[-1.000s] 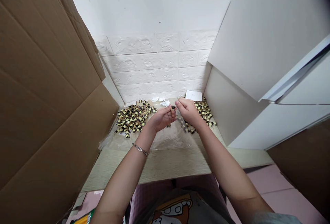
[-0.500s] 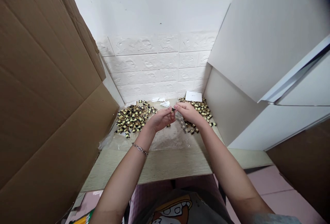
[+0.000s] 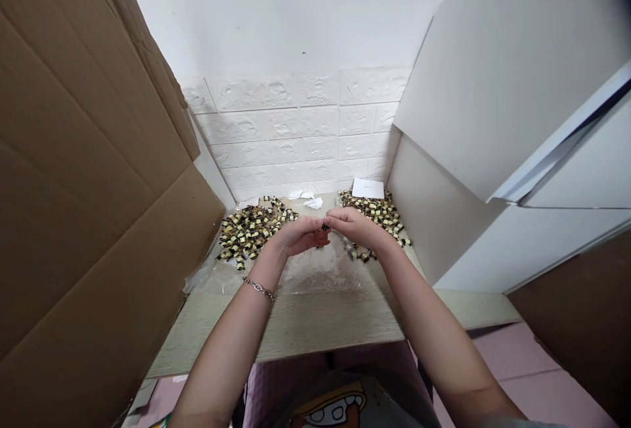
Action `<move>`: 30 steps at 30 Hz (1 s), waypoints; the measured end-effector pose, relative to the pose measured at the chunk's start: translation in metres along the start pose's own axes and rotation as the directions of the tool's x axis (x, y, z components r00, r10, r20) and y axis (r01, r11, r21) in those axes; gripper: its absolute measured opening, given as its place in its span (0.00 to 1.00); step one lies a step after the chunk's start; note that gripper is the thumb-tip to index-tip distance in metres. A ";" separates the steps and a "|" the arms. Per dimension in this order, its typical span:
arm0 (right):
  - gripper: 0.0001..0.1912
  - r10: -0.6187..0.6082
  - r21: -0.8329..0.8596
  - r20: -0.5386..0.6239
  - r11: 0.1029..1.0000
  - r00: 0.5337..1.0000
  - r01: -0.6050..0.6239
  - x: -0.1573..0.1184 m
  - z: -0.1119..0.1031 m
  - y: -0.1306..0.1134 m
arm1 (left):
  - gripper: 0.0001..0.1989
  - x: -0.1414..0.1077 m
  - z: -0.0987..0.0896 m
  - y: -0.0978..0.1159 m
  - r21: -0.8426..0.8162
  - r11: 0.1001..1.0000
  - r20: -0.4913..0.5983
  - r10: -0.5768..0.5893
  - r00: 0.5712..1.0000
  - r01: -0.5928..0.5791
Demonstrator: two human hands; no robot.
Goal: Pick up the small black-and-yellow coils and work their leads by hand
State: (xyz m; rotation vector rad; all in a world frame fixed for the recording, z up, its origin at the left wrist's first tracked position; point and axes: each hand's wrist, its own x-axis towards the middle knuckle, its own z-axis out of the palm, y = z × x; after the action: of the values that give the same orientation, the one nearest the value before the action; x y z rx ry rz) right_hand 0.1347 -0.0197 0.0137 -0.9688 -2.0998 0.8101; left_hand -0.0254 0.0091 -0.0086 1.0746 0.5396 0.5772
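Observation:
My left hand [image 3: 304, 236] and my right hand [image 3: 353, 225] meet above the middle of the table, fingertips touching. Between them is a small black-and-yellow coil part [image 3: 325, 226], mostly hidden by the fingers. The left thumb and fingers pinch it, and the right thumb and forefinger close on its other side. To the left lies a heap of such black-and-yellow coil parts [image 3: 251, 225] with thin coppery wires. A second heap of coil parts [image 3: 389, 217] spreads behind and beside my right hand.
Clear plastic sheeting [image 3: 320, 273] covers part of the pale wooden table [image 3: 330, 323]. White paper scraps [image 3: 313, 203] lie near the brick-patterned wall [image 3: 276, 122]. A white card [image 3: 367, 188] rests on the right heap. Brown cardboard [image 3: 98, 152] stands at left, white panels [image 3: 463, 79] at right.
Both hands have come slightly lower and to the left in view, with the fingertips drawn closer around the coil part. The camera view has shifted a little.

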 end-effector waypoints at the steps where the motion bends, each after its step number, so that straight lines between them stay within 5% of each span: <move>1: 0.18 0.002 -0.012 0.016 1.000 1.000 -0.001 -0.001 0.000 -0.001 | 0.17 0.000 -0.001 0.000 0.026 1.000 0.009 -0.005 1.000 0.005; 14: 0.14 0.047 0.055 0.227 0.997 0.973 -0.061 -0.002 0.011 -0.007 | 0.10 -0.011 -0.014 0.016 0.443 0.894 0.127 -0.141 0.982 0.071; 16: 0.14 0.032 0.107 0.146 0.993 0.989 -0.048 -0.001 0.009 -0.008 | 0.10 -0.014 -0.011 0.020 0.478 0.875 0.159 -0.166 0.973 0.071; 19: 0.18 0.041 0.126 -0.165 0.992 0.985 -0.020 0.001 0.004 -0.004 | 0.12 -0.017 -0.004 0.022 0.534 0.843 0.259 -0.226 0.939 0.055; 22: 0.18 0.053 0.137 -0.479 0.991 0.876 0.015 0.003 0.000 0.001 | 0.14 -0.016 0.001 0.020 0.302 0.951 0.251 -0.013 0.968 -0.066; 25: 0.16 -0.032 0.053 -0.750 0.993 0.661 0.108 0.003 0.005 -0.003 | 0.16 -0.012 0.004 0.018 0.047 0.963 0.103 0.258 0.960 -0.264; 27: 0.10 -0.139 -0.061 -0.818 0.986 0.559 0.156 0.002 0.012 -0.010 | 0.15 -0.011 0.007 0.018 -0.056 0.930 0.003 0.365 0.931 -0.364; 30: 0.05 -0.313 -0.266 -0.790 0.950 0.526 0.165 0.001 0.024 -0.021 | 0.13 -0.009 0.012 0.020 -0.142 0.894 -0.076 0.419 0.905 -0.426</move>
State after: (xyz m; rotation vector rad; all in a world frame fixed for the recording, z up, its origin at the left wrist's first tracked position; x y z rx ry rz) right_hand 0.1077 -0.0362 0.0163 -0.8625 -1.3877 -0.0303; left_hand -0.0273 0.0025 0.0151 1.0355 0.2885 1.0124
